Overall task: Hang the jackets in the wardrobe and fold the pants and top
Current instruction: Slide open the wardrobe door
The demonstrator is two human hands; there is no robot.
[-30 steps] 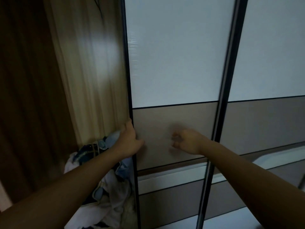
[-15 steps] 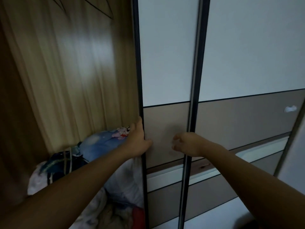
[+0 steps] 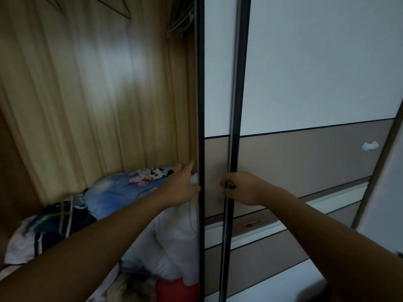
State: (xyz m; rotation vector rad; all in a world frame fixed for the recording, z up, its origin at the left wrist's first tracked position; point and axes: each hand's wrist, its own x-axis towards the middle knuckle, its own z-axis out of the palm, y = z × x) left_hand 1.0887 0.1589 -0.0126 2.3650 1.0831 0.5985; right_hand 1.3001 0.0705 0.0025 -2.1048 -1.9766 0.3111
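Observation:
The wardrobe's sliding door, white above and brown below, shows only as a narrow strip beside the second door. My left hand holds the sliding door's dark left edge at waist height, thumb up. My right hand is curled into a fist against the door, at the dark frame where the two doors overlap. The opened wardrobe interior has a wooden back. In it lies a heap of clothes: a blue cartoon-print fabric, a white garment and a dark striped piece.
Wire hangers hang at the top of the opening, by the door's edge. A red item lies low in the heap. A small white fitting sits on the second door's brown band. Another frame edge runs at far right.
The sliding door has moved well to the right, behind the second door, with both hands travelling along. More of the wardrobe's inside and the clothes heap is uncovered.

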